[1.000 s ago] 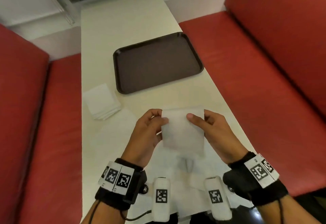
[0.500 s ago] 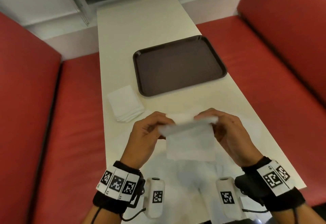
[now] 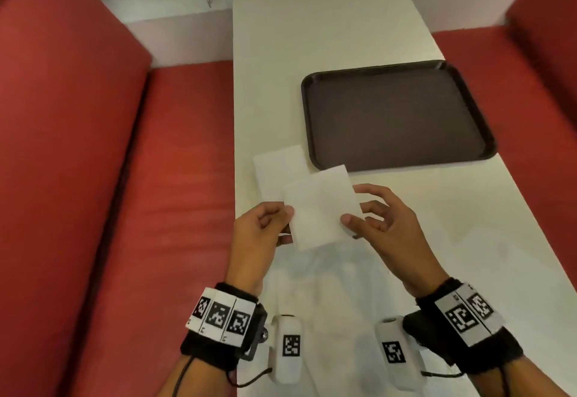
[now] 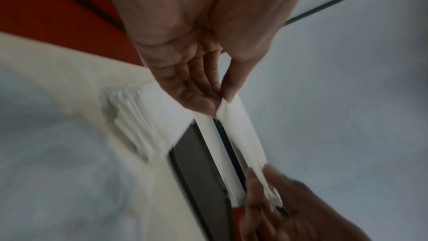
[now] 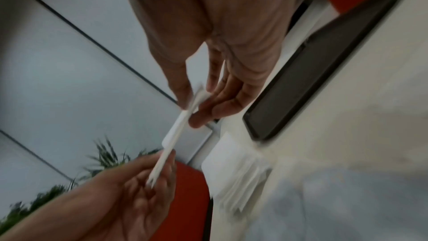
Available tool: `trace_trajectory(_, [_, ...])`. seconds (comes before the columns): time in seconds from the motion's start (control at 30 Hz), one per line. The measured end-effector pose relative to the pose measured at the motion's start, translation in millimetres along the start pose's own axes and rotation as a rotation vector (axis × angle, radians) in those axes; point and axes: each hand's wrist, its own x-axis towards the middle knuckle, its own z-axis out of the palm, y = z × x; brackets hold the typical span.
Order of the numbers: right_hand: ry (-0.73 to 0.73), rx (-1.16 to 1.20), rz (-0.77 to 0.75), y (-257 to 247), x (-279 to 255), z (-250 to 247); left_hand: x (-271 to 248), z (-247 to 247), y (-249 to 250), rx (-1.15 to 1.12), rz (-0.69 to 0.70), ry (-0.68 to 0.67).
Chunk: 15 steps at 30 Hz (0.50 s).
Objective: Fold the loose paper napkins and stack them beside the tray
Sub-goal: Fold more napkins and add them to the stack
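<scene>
Nearest to you, your two wrists carry black bands with white coded tags, and below them some loose white napkins (image 3: 327, 296) lie spread on the cream table (image 3: 312, 37), though they look blurred and pale. A little farther, your left hand (image 3: 259, 234) pinches the left edge of a folded napkin (image 3: 318, 209) between thumb and curled fingers, and your right hand (image 3: 384, 225) pinches its right edge with the thumb on top and the other fingers loosely spread behind. You hold this napkin above the table, and in both wrist views it shows almost edge-on, a thin white strip stretched between the two hands. Just beyond the napkin, and partly hidden under its far corner, the stack of folded napkins (image 3: 274, 168) lies on the table, just beside the near left corner of the dark brown tray (image 3: 396, 115). Whether the stack touches the tray rim, you cannot tell. Red bench seats (image 3: 109, 178) run along both sides of the table.
</scene>
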Motion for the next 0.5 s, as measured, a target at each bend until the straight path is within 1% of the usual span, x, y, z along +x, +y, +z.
trace_trajectory(0.1, [0.025,-0.018,0.028,5.4,27.3,24.3,41.0,-14.6,5.8,0.033,0.040,0.094])
trace_trajectory(0.2, [0.038,-0.064,0.038,10.5,49.3,38.3,78.2,-22.4,7.4,0.143,0.115,0.173])
trace_trajectory(0.27, [0.051,-0.134,0.052,15.5,57.3,39.8,97.0,-26.8,2.9,0.222,0.127,0.209])
trace_trajectory(0.33, [0.070,-0.185,0.070,22.3,59.6,33.6,110.9,-29.6,-5.8,0.289,0.123,0.229])
trace_trajectory(0.4, [0.085,-0.221,0.088,30.1,57.0,21.0,117.1,-29.9,-14.7,0.407,0.134,0.257])
trace_trajectory(0.5, [0.129,-0.246,0.112,39.6,46.9,-6.1,109.2,-24.1,-18.4,0.565,0.179,0.336])
